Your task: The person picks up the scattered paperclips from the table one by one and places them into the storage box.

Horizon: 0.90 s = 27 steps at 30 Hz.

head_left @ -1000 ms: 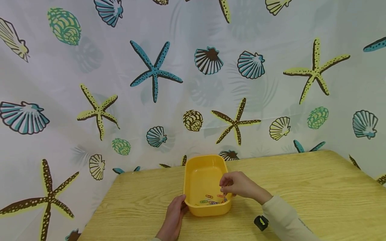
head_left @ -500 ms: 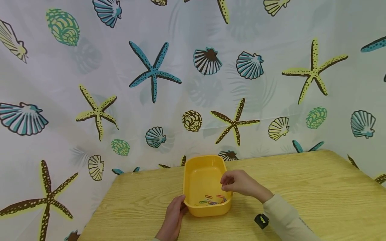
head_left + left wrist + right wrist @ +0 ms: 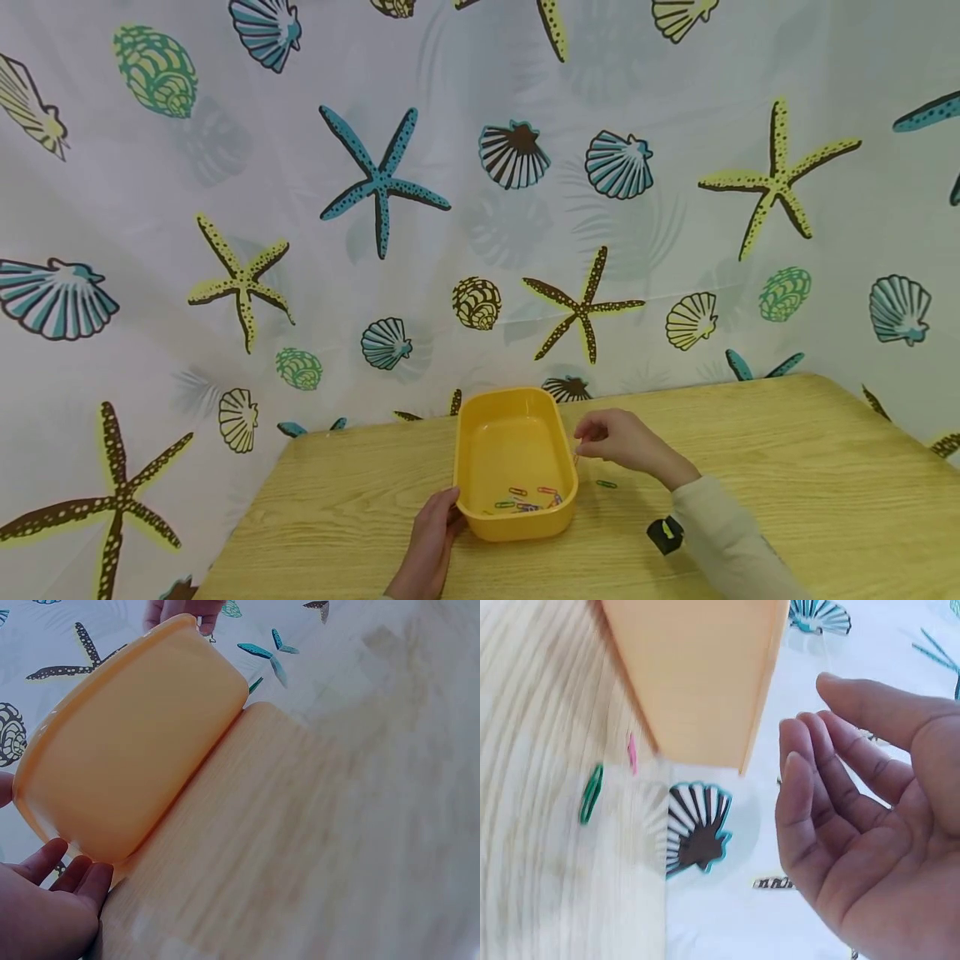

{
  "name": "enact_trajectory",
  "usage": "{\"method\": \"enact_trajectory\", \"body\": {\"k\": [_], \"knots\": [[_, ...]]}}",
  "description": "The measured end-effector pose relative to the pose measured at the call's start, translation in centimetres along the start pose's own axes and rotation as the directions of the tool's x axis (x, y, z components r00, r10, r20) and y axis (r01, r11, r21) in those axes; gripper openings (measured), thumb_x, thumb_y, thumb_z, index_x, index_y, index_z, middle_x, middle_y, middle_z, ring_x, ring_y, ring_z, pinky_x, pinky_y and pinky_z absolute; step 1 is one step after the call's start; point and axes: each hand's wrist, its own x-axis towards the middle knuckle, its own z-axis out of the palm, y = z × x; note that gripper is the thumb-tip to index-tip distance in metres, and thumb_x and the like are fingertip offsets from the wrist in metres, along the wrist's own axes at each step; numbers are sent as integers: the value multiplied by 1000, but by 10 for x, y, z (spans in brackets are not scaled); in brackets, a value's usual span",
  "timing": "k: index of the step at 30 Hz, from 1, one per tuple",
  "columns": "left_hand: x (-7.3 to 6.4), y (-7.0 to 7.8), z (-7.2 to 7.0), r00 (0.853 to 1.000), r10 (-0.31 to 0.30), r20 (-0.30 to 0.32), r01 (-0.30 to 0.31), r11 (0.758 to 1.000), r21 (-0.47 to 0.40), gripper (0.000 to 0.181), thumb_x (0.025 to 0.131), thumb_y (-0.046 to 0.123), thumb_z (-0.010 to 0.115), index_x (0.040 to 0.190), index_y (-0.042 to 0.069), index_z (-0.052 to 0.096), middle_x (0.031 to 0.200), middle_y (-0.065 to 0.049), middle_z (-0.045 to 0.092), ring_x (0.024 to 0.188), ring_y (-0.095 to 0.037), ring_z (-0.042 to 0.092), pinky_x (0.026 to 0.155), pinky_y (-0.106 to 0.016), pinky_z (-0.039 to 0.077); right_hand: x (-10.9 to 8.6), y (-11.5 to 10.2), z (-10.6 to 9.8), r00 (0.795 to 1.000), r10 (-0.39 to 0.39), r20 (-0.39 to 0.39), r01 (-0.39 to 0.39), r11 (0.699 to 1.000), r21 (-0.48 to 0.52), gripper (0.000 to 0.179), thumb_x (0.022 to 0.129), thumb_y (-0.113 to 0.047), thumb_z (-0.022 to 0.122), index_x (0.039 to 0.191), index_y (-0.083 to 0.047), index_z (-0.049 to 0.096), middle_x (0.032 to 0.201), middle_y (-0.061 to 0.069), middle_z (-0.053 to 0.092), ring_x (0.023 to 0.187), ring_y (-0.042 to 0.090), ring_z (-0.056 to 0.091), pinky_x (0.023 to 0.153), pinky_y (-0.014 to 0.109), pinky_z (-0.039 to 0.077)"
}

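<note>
A yellow plastic bin (image 3: 517,527) stands on the wooden table with several coloured paper clips (image 3: 528,507) near its front end. My left hand (image 3: 432,533) grips its front left corner, fingers against the outer wall (image 3: 135,742). Just outside the bin's right side is my right hand (image 3: 622,440); in the right wrist view its fingers are loosely bent and apart, with nothing between them. A pink paper clip (image 3: 632,754) shows below its fingertips, beside the bin. Close by, a green paper clip (image 3: 607,484) lies on the table.
The wooden table (image 3: 750,467) extends to both sides of the bin. Behind it hangs a white curtain (image 3: 450,233) printed with starfish and shells. A small black device (image 3: 665,535) sits by the right sleeve.
My right hand has moved from over the bin to the right, past its rim. The green paper clip on the table has come into view. My left hand stays at the bin.
</note>
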Motion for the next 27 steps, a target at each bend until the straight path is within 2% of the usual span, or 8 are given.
{"method": "enact_trajectory", "body": {"k": [8,15,18,21,24,27], "knots": [[0,-1,1,1000,11,11,-11,1000,-2,45,101,27,50,124,-11,48,121,-18,53,109,-24,53,100,-43,43,-5,25,-13,992,119,-46,-121,990,-66,18,83,-9,73,93,3,65,78,1,61,70,15,54,61,31,50],[0,0,1,1000,1,-1,-1,1000,-6,44,101,26,50,124,-11,47,121,-18,53,110,-24,52,100,-42,43,-6,35,-14,979,205,-1,-202,964,-171,20,79,-9,76,89,3,64,81,4,61,74,19,56,66,36,51],[0,0,1,1000,10,1,-10,1000,-14,43,101,25,50,123,-11,48,120,-18,53,109,-24,52,100,-42,43,-8,36,-8,970,244,13,-234,942,-241,20,79,-10,76,89,2,63,85,6,62,76,21,57,68,39,51],[0,0,1,1000,12,2,-12,1000,-23,41,101,24,49,123,-11,48,120,-17,54,108,-23,53,100,-42,43,-11,34,0,958,287,-4,-273,906,-322,19,79,-13,75,87,-1,63,86,6,62,74,21,56,66,40,50],[0,0,1,1000,6,-1,-6,1000,-26,41,101,23,49,122,-11,48,119,-17,55,106,-22,53,100,-42,43,-12,31,6,946,323,-33,-311,871,-380,21,77,-17,77,84,-6,61,82,4,61,70,20,53,62,39,48],[1,0,1,1000,3,0,-3,1000,-18,41,101,23,49,122,-11,49,119,-17,55,107,-23,53,100,-43,42,-12,28,9,946,322,-43,-310,854,-419,23,76,-18,79,78,-7,59,75,2,58,65,19,52,56,36,46]]}}
